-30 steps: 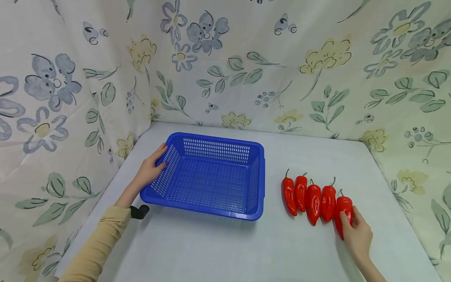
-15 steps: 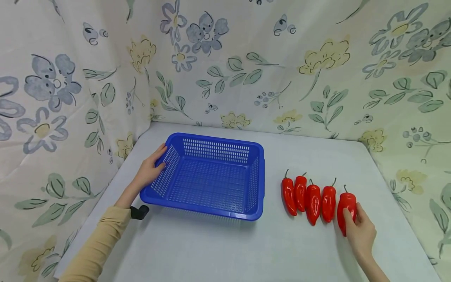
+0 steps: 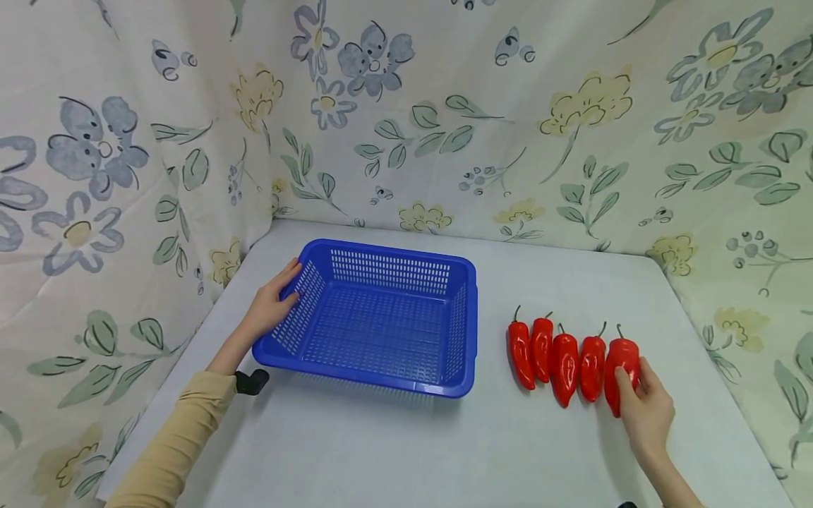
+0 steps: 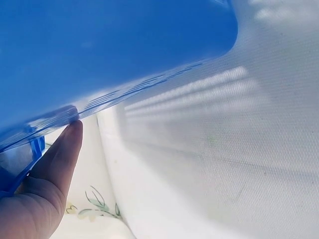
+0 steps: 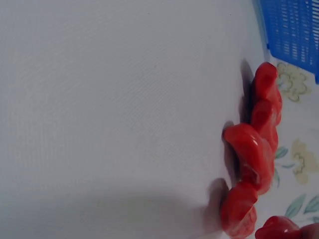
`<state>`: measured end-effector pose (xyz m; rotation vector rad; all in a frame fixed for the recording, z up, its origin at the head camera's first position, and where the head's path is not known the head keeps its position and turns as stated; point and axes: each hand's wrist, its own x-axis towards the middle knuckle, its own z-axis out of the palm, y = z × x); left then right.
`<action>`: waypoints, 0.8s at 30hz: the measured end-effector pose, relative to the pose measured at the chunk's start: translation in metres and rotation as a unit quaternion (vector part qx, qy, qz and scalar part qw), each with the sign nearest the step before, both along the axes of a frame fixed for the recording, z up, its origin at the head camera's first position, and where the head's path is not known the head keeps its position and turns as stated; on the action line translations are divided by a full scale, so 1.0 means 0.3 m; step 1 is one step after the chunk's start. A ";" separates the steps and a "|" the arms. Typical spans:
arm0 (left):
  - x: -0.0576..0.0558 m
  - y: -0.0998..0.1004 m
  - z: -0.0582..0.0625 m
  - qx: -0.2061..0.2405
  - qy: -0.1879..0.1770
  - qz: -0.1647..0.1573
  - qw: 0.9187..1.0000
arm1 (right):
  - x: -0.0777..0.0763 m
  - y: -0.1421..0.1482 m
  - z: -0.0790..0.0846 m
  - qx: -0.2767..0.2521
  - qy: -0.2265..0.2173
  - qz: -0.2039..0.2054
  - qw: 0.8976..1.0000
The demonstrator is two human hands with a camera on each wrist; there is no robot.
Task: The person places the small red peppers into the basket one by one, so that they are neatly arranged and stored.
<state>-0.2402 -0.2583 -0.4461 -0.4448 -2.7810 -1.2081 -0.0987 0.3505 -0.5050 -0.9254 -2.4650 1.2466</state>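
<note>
A blue plastic basket (image 3: 381, 386) with slotted walls stands at the left of the white table, with nothing inside it. My left hand (image 3: 269, 310) holds its left rim, thumb over the edge; in the left wrist view the thumb (image 4: 62, 154) lies against the basket's side (image 4: 124, 45). My right hand (image 3: 648, 413) pinches a red pepper (image 3: 619, 363), stem pointing away, at the right end of a row. Beside it lie several more red peppers (image 3: 565, 370) in that row. The held pepper (image 5: 279, 228) shows at the lower edge of the right wrist view.
A white table (image 3: 406, 451) spreads under everything. Floral cloth (image 3: 444, 162) hangs behind and along both sides. A black wrist mount (image 3: 252, 382) sits on my left wrist near the basket's front left corner.
My right hand has shifted slightly away from me with the pepper, first a little right, then back left towards the row. The left hand and basket have stayed put.
</note>
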 end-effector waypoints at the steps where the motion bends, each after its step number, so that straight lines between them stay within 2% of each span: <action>1: 0.000 0.000 0.000 0.000 -0.001 0.000 1.000 | -0.004 0.004 -0.009 0.002 0.008 0.004 1.000; 6: 0.001 0.000 -0.001 -0.002 -0.002 0.001 1.000 | -0.021 0.002 -0.021 -0.007 0.023 0.017 1.000; 12: 0.003 0.001 0.003 -0.001 -0.001 0.001 1.000 | -0.071 0.054 -0.133 -0.007 0.047 0.008 0.999; 13: 0.003 0.001 0.003 -0.001 -0.001 0.000 1.000 | -0.077 0.055 -0.137 -0.010 0.048 0.005 0.999; 15: 0.003 0.001 0.001 -0.002 0.002 0.000 1.000 | -0.079 0.033 -0.108 -0.015 0.050 0.004 0.999; 21: 0.003 -0.001 0.000 0.000 0.007 0.001 1.000 | -0.044 -0.120 0.100 -0.051 0.046 0.015 0.998; 24: 0.002 -0.002 0.000 0.000 0.008 0.001 1.000 | -0.039 -0.172 0.158 -0.067 0.045 0.020 0.997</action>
